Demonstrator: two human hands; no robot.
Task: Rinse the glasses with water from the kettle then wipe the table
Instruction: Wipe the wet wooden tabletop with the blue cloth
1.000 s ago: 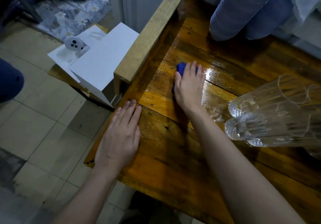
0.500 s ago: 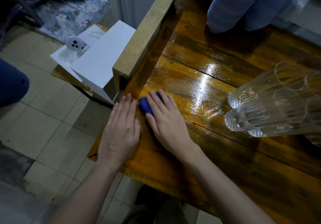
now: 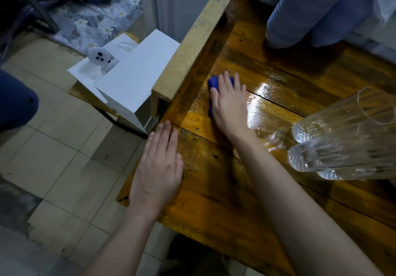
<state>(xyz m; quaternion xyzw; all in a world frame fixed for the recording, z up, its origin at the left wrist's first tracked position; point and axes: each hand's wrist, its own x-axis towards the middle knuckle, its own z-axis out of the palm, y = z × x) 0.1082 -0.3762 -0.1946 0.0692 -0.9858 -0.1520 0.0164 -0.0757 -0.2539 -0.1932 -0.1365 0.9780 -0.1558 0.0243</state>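
Observation:
My right hand presses flat on a blue cloth on the wet wooden table; only the cloth's far and left edges show under my fingers. My left hand lies flat, fingers together, on the table's near left corner and holds nothing. Clear ribbed glasses stand together at the right edge of view, their thick bases toward me. A shiny wet patch lies between my right hand and the glasses. No kettle is visible.
A raised wooden rail runs along the table's left side. Blue ribbed cylinders stand at the far end. A white box sits on the tiled floor to the left, beside a blue shape.
My right hand with the blue cloth slid toward me to beside my left hand, then pushed away again to the table's far left. My left hand stayed put.

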